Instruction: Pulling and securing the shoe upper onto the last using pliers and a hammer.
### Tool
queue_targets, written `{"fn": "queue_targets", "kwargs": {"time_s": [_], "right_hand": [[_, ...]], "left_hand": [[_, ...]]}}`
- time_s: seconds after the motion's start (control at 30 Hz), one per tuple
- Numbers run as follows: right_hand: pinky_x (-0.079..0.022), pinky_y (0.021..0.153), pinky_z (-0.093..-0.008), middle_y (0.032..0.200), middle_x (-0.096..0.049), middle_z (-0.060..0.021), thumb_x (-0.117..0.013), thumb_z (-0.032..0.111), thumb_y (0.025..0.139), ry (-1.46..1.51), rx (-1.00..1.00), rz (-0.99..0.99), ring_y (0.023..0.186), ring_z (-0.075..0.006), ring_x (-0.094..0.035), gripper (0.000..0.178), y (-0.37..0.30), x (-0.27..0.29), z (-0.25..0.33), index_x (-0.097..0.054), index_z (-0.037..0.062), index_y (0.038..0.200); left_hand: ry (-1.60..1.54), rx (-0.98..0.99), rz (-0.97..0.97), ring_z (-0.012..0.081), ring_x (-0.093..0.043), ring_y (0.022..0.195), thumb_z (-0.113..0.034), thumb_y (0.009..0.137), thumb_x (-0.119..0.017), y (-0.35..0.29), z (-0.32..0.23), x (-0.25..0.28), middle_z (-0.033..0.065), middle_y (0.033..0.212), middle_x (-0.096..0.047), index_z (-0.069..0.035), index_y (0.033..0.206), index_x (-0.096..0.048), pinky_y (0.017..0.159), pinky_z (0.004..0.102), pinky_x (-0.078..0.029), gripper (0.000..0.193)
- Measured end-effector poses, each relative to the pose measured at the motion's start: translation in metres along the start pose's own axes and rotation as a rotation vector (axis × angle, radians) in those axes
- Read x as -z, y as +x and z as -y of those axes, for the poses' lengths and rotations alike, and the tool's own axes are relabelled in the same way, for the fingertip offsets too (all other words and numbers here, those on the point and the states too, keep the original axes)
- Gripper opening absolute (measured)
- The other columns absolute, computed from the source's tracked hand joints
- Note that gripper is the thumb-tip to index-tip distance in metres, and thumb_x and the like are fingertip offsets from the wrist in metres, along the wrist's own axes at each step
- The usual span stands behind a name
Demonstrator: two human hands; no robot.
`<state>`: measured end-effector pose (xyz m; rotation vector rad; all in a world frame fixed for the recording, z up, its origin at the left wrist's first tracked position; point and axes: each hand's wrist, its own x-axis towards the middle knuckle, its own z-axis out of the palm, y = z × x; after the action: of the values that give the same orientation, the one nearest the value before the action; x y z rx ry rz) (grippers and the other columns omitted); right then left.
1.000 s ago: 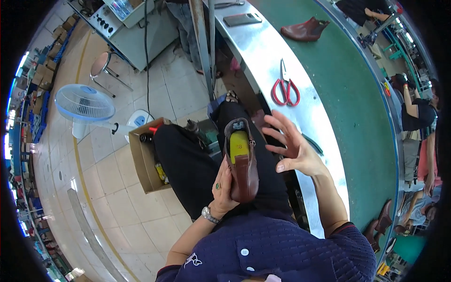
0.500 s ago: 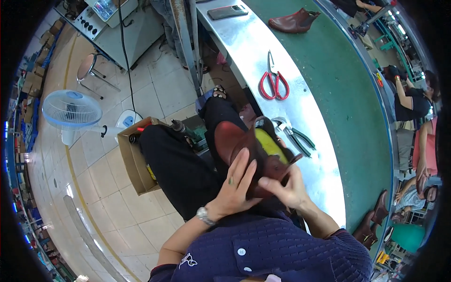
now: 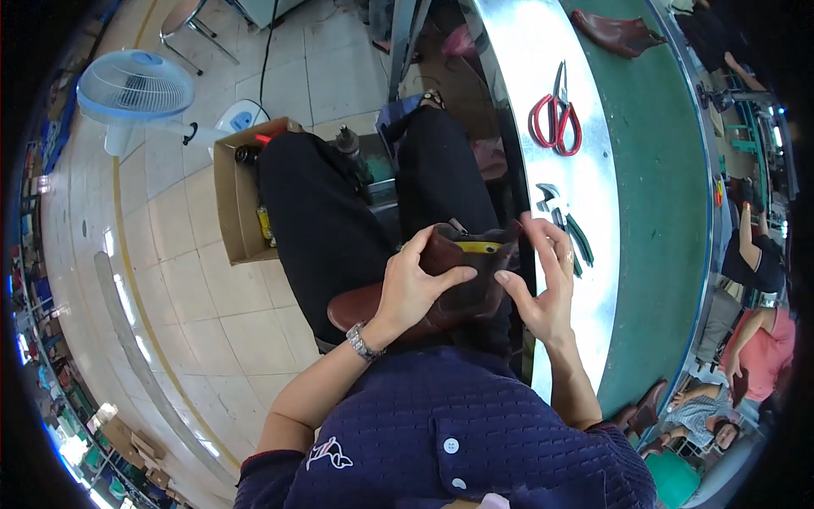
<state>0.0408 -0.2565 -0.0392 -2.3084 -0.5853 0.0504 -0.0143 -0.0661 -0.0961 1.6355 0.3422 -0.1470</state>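
Observation:
A dark brown leather ankle boot (image 3: 466,299) rests across my lap, its toe turned to the left and its opening facing up. A yellow piece (image 3: 479,247) shows inside the opening. My left hand (image 3: 410,287) is wrapped round the shaft, thumb laid across its side. On the other side, my right hand (image 3: 544,284) pinches the shaft's upper right edge between thumb and fingers. To the right, on a shiny metal ledge (image 3: 589,305), lie pliers with green handles (image 3: 582,241) and red-handled scissors (image 3: 555,102).
Beyond the ledge runs a green work surface (image 3: 661,246) with another brown boot (image 3: 623,36) and more footwear (image 3: 646,411). A cardboard box (image 3: 229,195) stands by my left knee, near a fan (image 3: 136,89). Other people (image 3: 759,339) sit across the surface.
The boot has turned so its toe points left and its opening up. My left hand has moved from lying along its side to gripping the shaft. The view has shifted.

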Motion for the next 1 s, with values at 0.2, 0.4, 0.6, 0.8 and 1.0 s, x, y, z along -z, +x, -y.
{"fn": "queue_targets", "kwargs": {"time_s": [0.2, 0.4, 0.6, 0.8, 1.0], "right_hand": [[-0.047, 0.079, -0.0393, 0.09, -0.063, -0.0118, -0.072, 0.019, 0.079, -0.035, 0.08, 0.468, 0.091, -0.0306, -0.059, 0.029, 0.052, -0.033, 0.002, -0.069, 0.0022, 0.102], [-0.049, 0.063, -0.0339, 0.077, -0.067, -0.0127, -0.07, 0.01, 0.079, 0.211, -0.063, 0.523, 0.072, -0.0247, -0.065, 0.014, 0.079, -0.08, -0.019, -0.073, -0.001, 0.087], [-0.05, 0.065, -0.0346, 0.077, -0.068, -0.0111, -0.071, 0.012, 0.078, 0.135, -0.066, 0.476, 0.071, -0.0262, -0.065, 0.014, 0.103, -0.116, -0.033, -0.075, 0.0009, 0.084], [-0.051, 0.068, -0.0426, 0.075, -0.068, -0.015, -0.07, 0.017, 0.075, 0.07, -0.149, 0.53, 0.073, -0.0329, -0.065, 0.015, 0.124, -0.135, -0.046, -0.074, 0.0027, 0.075], [-0.054, 0.071, -0.0425, 0.074, -0.069, -0.0184, -0.071, 0.023, 0.071, -0.13, -0.291, 0.715, 0.073, -0.035, -0.067, 0.018, 0.138, -0.146, -0.053, -0.075, 0.0055, 0.075]], "left_hand": [[-0.084, 0.018, 0.04, 0.0215, -0.069, 0.094, -0.023, 0.075, -0.082, 0.007, 0.013, -0.001, 0.0142, 0.102, -0.07, 0.002, 0.115, -0.06, 0.084, 0.032, -0.053, 0.052], [-0.205, 0.152, 0.001, 0.0158, -0.065, 0.079, -0.023, 0.079, -0.078, 0.026, 0.042, -0.001, 0.0125, 0.091, -0.07, 0.004, 0.102, -0.065, 0.071, 0.0306, -0.05, 0.038], [-0.553, 0.368, -0.041, 0.0077, -0.059, 0.084, -0.019, 0.085, -0.073, 0.055, 0.058, 0.002, 0.004, 0.093, -0.067, 0.003, 0.103, -0.065, 0.074, 0.0249, -0.047, 0.03], [-0.637, 0.635, 0.001, 0.0093, -0.06, 0.093, -0.008, 0.09, -0.065, 0.08, 0.051, 0.009, 0.005, 0.103, -0.065, 0.001, 0.106, -0.063, 0.084, 0.0241, -0.047, 0.019], [-0.673, 0.768, 0.018, 0.0115, -0.062, 0.093, -0.006, 0.09, -0.061, 0.088, 0.054, 0.011, 0.0077, 0.102, -0.068, 0.003, 0.104, -0.065, 0.084, 0.0248, -0.047, 0.017]]}}
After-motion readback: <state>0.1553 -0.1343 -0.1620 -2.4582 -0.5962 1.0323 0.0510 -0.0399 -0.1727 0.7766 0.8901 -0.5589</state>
